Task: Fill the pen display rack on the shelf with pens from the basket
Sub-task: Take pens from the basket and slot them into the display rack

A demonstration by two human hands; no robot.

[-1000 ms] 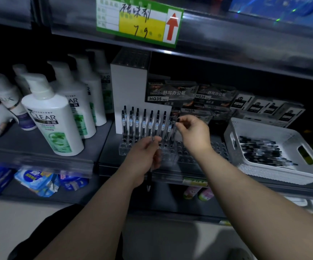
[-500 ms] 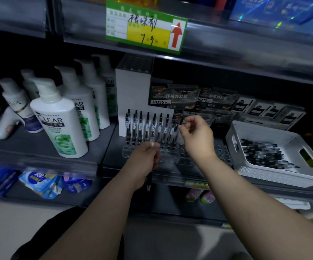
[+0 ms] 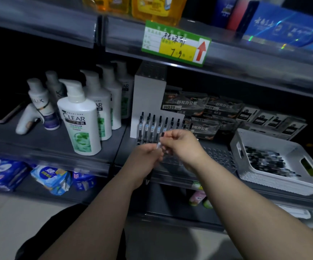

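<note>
A clear plastic pen rack with rows of holes sits on the middle shelf. Several black pens stand upright in its back left rows. Both hands meet in front of the rack. My left hand grips a bunch of pens whose tips poke out below the fist. My right hand pinches the top of one pen sticking up out of that bunch. To the right, a white basket holds several more black pens.
White shampoo bottles stand on the shelf to the left. A white box backs the rack. Dark pen cartons are stacked behind. A green price tag hangs overhead. Blue packets lie on the lower shelf.
My right hand let go of the pen it set in the rack and came back toward my left hand, where it now pinches a pen from the bunch. The view tilted up.
</note>
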